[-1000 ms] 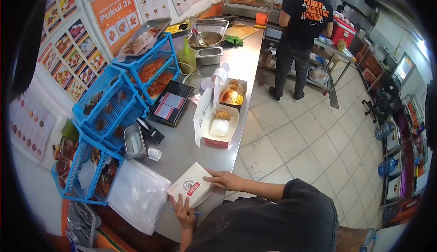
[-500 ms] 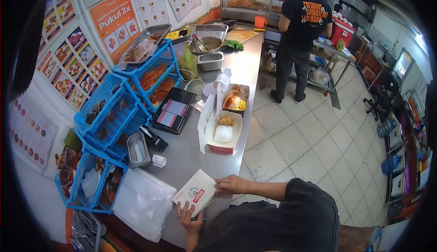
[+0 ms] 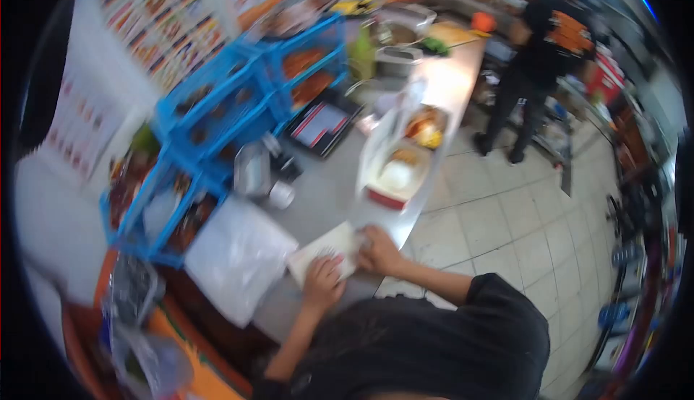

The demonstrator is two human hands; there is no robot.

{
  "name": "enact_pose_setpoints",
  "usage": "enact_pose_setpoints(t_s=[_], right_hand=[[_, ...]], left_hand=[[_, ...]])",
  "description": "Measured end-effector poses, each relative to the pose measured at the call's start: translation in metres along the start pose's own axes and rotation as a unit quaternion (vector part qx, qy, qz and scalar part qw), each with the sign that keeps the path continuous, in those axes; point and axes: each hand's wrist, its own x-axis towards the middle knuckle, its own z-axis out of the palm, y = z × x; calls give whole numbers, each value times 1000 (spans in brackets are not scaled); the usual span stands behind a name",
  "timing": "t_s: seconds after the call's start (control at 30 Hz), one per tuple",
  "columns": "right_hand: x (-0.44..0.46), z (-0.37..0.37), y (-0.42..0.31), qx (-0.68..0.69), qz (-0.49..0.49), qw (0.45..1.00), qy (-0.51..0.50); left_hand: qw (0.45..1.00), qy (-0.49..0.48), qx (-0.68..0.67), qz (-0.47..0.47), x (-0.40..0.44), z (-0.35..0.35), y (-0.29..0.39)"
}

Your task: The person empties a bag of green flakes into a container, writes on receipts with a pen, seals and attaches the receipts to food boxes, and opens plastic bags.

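A cream cardboard takeaway box (image 3: 343, 235) with printing on its face is between my hands at the near end of the metal counter. My left hand (image 3: 323, 284) grips its lower edge, fingers curled over the printed face. At the box's right edge, my right hand (image 3: 378, 250) is closed on the card. Both hands are slightly blurred. Farther along the counter stands an open takeaway box (image 3: 387, 200) with white rice and a fried piece inside. Just behind it is another open box with food (image 3: 426, 127).
Clear plastic bags (image 3: 242, 259) lie left of my hands. Blue plastic baskets (image 3: 210, 114) stand along the wall, near a black tablet (image 3: 322, 127), a metal container (image 3: 253, 170) and a white roll (image 3: 282, 195). Another person (image 3: 546, 67) stands at the back right.
The camera view has swung and blurred. My left hand has moved farther over the box's printed face, and my right hand still holds its right edge.
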Motion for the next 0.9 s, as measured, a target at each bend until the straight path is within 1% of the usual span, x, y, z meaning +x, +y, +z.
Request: enact_pose_setpoints(t_s=[0.07, 0.1, 0.13, 0.17, 0.2, 0.27, 0.33, 0.43, 0.47, 0.57, 0.6, 0.7, 0.73, 0.77, 0.8, 0.83, 0.87, 0.9], right_hand=[[29, 2, -10, 35, -1, 999, -9], [45, 14, -4, 56, 60, 994, -69], [58, 30, -4, 122, 69, 990, 17], [76, 52, 9, 111, 63, 989, 69], [100, 72, 22, 161, 91, 980, 76], [152, 97, 41, 244, 191, 945, 102], [195, 164, 110, 251, 243, 932, 96], [249, 167, 105, 376, 360, 854, 2], [261, 176, 114, 360, 364, 857, -49], [277, 201, 134, 325, 417, 844, -87], [278, 188, 129, 356, 394, 834, -147], [256, 162, 103, 528, 397, 750, -39], [246, 162, 102, 504, 382, 774, -45], [238, 166, 102, 411, 334, 848, -19], [232, 171, 98, 314, 279, 908, 7], [226, 177, 94, 213, 219, 952, 33], [222, 181, 91, 163, 214, 958, 99], [220, 184, 94, 99, 180, 975, 87]], left_hand=[[998, 3, -59, -20, 4, 5, 0], [996, 10, -80, -23, 2, 7, -3], [994, 22, -101, -22, -1, 10, -6], [993, 31, -109, -32, -2, 11, -8], [992, 41, -118, -35, -3, 12, -11], [988, 52, -140, -46, -6, 12, -9], [984, 59, -161, -56, -4, 10, -10], [981, 48, -178, -55, -7, 11, -14], [980, 69, -183, -42, -7, 16, -17], [982, 72, -172, -40, -8, 17, -19], [980, 73, -181, -43, -9, 20, -19], [975, 67, -204, -50, -10, 24, -23], [974, 62, -210, -54, -10, 21, -21], [973, 55, -217, -59, -11, 20, -19], [973, 52, -216, -62, -10, 20, -19], [974, 59, -213, -57, -9, 21, -19], [975, 63, -208, -52, -8, 20, -20], [976, 66, -203, -47, -8, 19, -20]])
